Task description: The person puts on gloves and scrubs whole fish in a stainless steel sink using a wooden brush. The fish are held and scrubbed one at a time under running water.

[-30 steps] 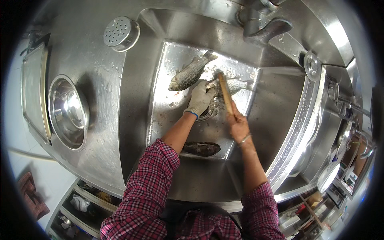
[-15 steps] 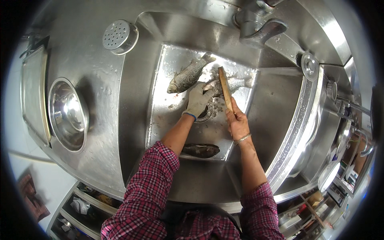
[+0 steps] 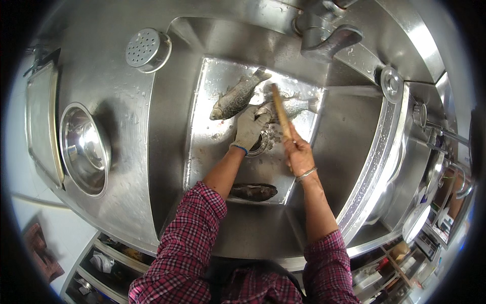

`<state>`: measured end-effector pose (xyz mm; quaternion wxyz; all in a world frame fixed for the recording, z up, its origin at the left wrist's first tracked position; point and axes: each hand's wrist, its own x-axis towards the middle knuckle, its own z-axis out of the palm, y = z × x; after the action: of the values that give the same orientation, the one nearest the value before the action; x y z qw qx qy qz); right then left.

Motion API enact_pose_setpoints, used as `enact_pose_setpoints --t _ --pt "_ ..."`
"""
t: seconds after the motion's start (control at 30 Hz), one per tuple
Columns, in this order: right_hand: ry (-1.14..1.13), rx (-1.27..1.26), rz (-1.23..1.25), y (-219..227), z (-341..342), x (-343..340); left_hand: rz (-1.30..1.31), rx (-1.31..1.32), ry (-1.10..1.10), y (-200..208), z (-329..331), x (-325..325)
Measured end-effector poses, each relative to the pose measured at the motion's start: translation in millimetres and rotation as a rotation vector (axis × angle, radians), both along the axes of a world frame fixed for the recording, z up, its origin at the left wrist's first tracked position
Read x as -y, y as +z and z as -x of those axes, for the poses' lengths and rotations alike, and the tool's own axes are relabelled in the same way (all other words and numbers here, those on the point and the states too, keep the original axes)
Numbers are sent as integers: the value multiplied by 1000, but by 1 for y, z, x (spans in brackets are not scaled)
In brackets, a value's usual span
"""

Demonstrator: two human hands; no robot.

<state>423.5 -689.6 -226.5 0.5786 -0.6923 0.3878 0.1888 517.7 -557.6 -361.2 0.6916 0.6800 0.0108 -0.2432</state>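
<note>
My left hand [image 3: 248,127], in a pale work glove with a blue cuff edge, grips a fish [image 3: 296,107] by its head end. That fish lies on the sink floor with its tail toward the right. My right hand [image 3: 299,154], bare with a bangle at the wrist, is wrapped round a wooden-backed tool [image 3: 281,112] laid across the fish's body; its working face is hidden. A second whole fish [image 3: 238,97] rests just beyond my left hand. Nearer me lies a dark fish [image 3: 253,191]. Loose scales [image 3: 273,136] are scattered by the drain [image 3: 257,147].
Steel sink walls [image 3: 174,126] surround my hands. The faucet [image 3: 331,40] juts over the far right corner. On the left counter stand a perforated strainer cup [image 3: 143,48], a steel bowl [image 3: 83,147] and a tray [image 3: 41,121]. A round lid [image 3: 391,83] sits at the right edge.
The wooden-backed tool has shifted slightly left along the fish toward its head, and is a little blurred. My left hand keeps its hold in nearly the same place.
</note>
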Motion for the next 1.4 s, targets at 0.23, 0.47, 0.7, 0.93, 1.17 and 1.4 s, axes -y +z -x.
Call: enact_pose_setpoints --t 0.23,0.47,0.7,0.93,1.17,1.4 --pt "-112 86 -59 2 11 6 84 -237 77 11 -2 6" --pt "181 46 502 -33 50 -31 86 -423 224 18 -9 15" --pt "72 176 517 -60 68 -16 24 -478 91 46 -17 23" --pt "74 181 439 -55 57 -21 116 -718 -16 49 -19 27" --pt "105 161 345 -20 96 -31 77 -668 71 41 -14 18" --pt "220 93 424 -22 65 -36 65 -519 50 5 -8 17"
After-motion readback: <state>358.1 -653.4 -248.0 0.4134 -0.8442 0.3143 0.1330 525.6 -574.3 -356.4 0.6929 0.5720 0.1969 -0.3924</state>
